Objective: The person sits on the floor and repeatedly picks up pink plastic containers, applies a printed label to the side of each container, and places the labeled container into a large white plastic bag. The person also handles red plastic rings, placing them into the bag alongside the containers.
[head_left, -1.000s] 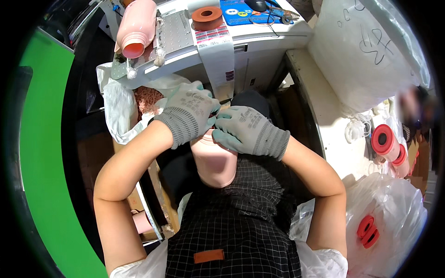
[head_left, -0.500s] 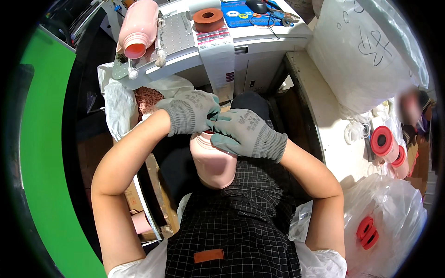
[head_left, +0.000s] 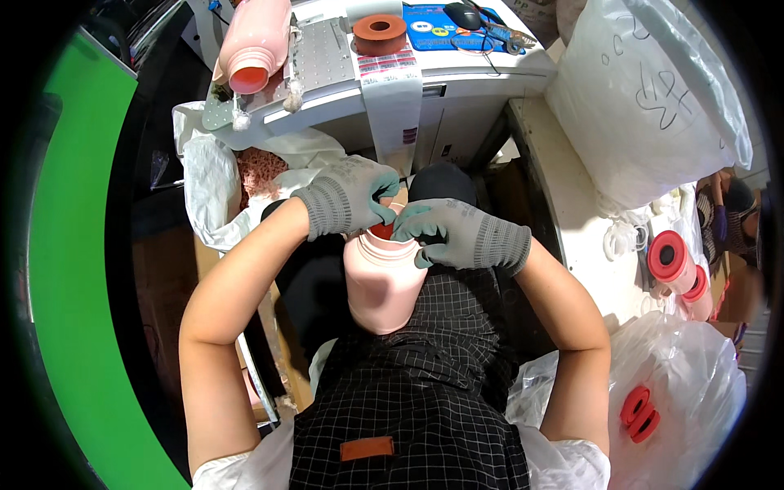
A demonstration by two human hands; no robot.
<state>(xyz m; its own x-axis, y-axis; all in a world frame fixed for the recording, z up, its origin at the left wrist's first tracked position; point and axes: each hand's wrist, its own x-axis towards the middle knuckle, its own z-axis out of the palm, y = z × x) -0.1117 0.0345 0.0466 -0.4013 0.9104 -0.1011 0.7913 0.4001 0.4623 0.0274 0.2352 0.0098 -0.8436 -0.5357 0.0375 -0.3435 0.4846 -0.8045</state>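
A pink wide-mouthed bottle [head_left: 382, 287] stands tilted in my lap, its threaded neck up and its orange-red inside showing at the mouth. My left hand [head_left: 353, 194], in a grey glove with teal fingers, is closed at the far left of the mouth; its fingertips are bent down and what they pinch, if anything, is hidden. My right hand [head_left: 459, 233], gloved alike, grips the neck from the right, with fingers over the rim and the thumb outside. A black checked apron [head_left: 400, 392] lies under the bottle.
Ahead, a white machine [head_left: 327, 114] carries another pink bottle [head_left: 255, 49], a brown tape roll [head_left: 380, 46] and a mouse [head_left: 463, 16]. On the right are a large white sack [head_left: 645, 106], red-ended pink cylinders [head_left: 671, 260] and a clear bag [head_left: 686, 384]. A white bag [head_left: 211, 188] sits left.
My hands have drawn apart at the bottle's mouth, so more of its red inside shows. The right hand has shifted right and its fingers have spread around the rim.
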